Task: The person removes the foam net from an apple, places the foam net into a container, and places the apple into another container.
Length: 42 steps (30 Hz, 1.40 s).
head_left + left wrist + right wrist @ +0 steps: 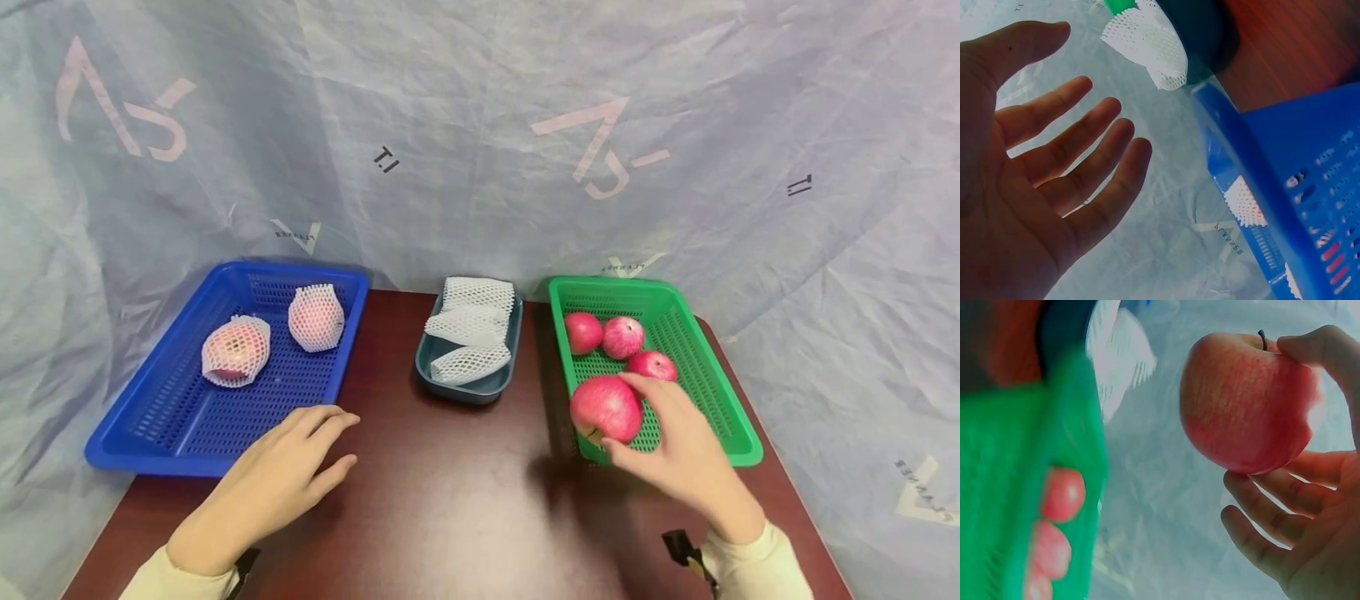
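A red apple (606, 408) is pinched between the thumb and fingers of my right hand (678, 446), held over the near left part of the green basket (731, 417). Its stem (1262, 340) shows beside the thumb in the right wrist view. Several more apples (623, 337) lie inside that basket. My left hand (281, 471) hovers by the near right corner of the blue basket (142, 465), its fingers relaxed and holding nothing. In the blue basket sit two apples in white foam nets, one at the left (236, 350) and one at the back right (316, 317).
Between the baskets stands a small dark teal tray (472, 393) with several white foam nets (472, 325) in it. All of these rest on a dark red-brown table (450, 475). A grey cloth (465, 167) hangs behind and along the sides.
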Each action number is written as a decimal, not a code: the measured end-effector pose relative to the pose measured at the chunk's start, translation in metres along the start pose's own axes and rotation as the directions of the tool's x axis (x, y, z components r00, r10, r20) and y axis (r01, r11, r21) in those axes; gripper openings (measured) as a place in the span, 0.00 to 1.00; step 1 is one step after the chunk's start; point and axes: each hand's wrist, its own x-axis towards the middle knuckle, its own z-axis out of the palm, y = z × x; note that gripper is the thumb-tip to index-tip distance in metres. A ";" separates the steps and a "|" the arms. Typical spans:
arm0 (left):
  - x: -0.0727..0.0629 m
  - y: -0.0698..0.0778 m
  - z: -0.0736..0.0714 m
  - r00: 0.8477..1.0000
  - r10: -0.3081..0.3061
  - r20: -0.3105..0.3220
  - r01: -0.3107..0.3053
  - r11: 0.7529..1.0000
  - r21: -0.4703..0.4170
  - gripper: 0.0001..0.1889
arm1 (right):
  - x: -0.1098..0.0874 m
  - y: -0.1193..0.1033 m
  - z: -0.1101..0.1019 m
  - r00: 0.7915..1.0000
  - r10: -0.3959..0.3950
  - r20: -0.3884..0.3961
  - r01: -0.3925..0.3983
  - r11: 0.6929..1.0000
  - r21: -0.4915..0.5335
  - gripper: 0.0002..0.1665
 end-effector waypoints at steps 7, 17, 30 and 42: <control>-0.006 -0.004 -0.001 1.000 -0.028 -0.011 0.028 0.999 0.019 0.22 | 0.055 0.046 -0.012 0.982 0.093 0.166 -0.079 0.993 -0.087 0.42; -0.020 -0.003 0.006 0.998 -0.057 0.012 0.057 0.998 0.031 0.22 | 0.086 0.130 0.039 0.850 0.178 0.496 -0.114 0.981 -0.157 0.35; -0.027 -0.003 0.009 0.996 -0.084 0.014 0.084 0.996 0.032 0.22 | 0.081 0.144 0.074 0.807 0.165 0.567 -0.090 0.983 -0.158 0.18; -0.023 -0.002 0.004 0.995 -0.097 0.007 0.096 0.995 0.033 0.21 | 0.083 0.081 0.029 0.903 0.171 0.394 -0.147 0.985 -0.092 0.14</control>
